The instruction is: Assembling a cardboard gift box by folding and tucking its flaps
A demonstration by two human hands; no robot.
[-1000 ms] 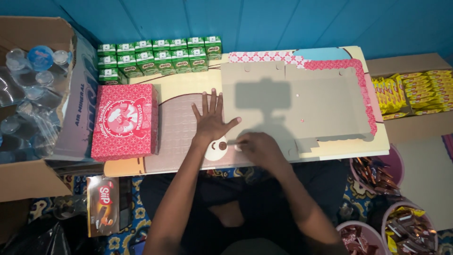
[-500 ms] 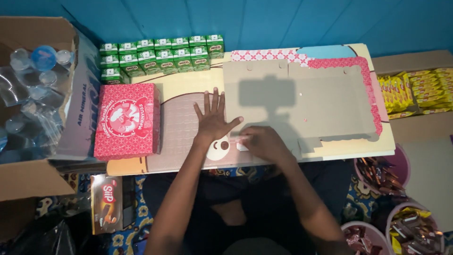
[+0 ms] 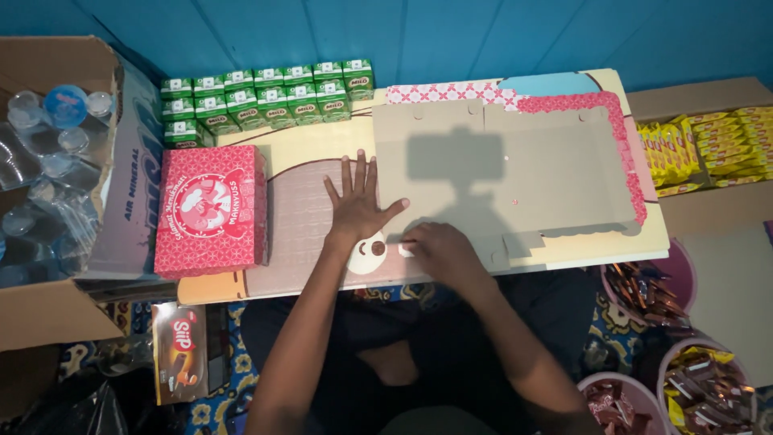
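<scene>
Lying flat across the right half of the table, an unfolded box blank is seen grey side up, its pink patterned edging showing along the top and right, a shadow falling across its middle. A closed pink box stands well to its left, with green cartons ranged behind. The left hand is spread fully open, palm down, thumb touching the blank's left edge. The right hand is curled over the blank's near edge; whether a flap is pinched cannot quite be told.
</scene>
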